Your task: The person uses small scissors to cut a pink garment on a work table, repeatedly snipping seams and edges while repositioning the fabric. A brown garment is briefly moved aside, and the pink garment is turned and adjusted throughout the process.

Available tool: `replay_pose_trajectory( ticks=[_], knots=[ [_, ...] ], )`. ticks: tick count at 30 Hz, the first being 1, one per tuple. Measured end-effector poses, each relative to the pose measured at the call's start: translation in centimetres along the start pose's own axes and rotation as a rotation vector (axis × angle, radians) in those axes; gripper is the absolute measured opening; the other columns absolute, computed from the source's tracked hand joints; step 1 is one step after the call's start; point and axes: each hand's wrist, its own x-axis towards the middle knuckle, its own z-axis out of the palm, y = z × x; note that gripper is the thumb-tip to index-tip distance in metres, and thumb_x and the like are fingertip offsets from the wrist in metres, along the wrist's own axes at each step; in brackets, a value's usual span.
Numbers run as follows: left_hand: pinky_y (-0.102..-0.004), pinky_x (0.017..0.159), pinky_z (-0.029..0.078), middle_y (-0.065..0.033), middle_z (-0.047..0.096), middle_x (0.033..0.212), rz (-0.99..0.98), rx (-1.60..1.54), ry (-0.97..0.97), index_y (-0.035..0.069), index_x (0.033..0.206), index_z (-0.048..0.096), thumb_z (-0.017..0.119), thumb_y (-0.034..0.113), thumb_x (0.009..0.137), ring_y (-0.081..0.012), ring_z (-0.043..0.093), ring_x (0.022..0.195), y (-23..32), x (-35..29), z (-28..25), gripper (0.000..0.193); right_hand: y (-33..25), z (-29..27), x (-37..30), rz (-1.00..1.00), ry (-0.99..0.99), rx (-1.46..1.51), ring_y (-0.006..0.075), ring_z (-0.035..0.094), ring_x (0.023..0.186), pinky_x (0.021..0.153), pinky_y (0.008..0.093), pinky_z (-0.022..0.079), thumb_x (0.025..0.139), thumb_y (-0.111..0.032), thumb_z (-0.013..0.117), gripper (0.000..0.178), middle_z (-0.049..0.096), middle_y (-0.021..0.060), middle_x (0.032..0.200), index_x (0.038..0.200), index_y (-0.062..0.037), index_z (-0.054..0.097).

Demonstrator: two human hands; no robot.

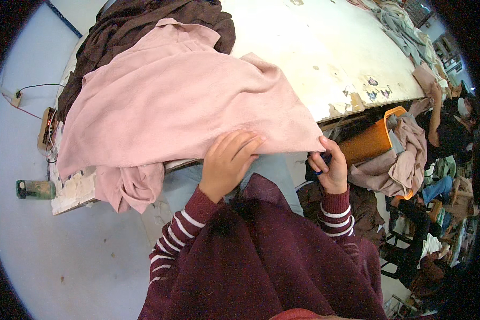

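Observation:
A large pink cloth (192, 101) lies spread over the table's near edge, its front hem stretched fairly straight between my hands. My left hand (226, 162) is closed on that hem near its middle, with the fingers laid over the top of the cloth. At the cloth's right corner, my right hand (332, 166) pinches the tip between thumb and finger. Something small, dark and blue shows inside the curled fingers of this hand; its kind is hidden. Part of the pink cloth hangs in folds below the table edge at left.
Dark brown cloth (112, 40) is heaped behind the pink one on the worn white table (304, 48). An orange basket (365, 140) full of cloth stands at right. A green glass bottle (36, 189) is at far left, near a power strip (47, 128). Another person (448, 120) works at far right.

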Motion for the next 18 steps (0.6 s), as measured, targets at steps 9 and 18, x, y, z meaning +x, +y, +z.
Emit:
replay_pose_trajectory(
  ticks=[9,18],
  knots=[
    [-0.0363,0.070,0.051,-0.0131,0.068,0.088,-0.321,-0.264,0.017,0.003,0.092,0.067,0.066,0.019,0.083,-0.0300,0.066,0.081,-0.8,1.2,2.1,0.018,-0.9,2.8,3.0,-0.315,0.174,-0.402,0.0015,0.034,0.048,0.046,0.0172,0.029,0.094,-0.021,0.054,0.034,0.067,0.0098,0.109,0.118,0.0022,0.060],
    [-0.0376,0.066,0.051,-0.0154,0.068,0.084,-0.358,-0.294,0.035,0.004,0.089,0.067,0.067,0.019,0.082,-0.0326,0.066,0.076,-2.0,1.0,2.3,0.016,-1.3,5.9,5.3,-0.664,-0.288,-1.333,0.0249,0.066,0.092,0.075,0.0350,0.054,0.074,-0.009,0.070,0.037,0.062,0.0092,0.120,0.111,-0.0117,0.067]
  ],
)
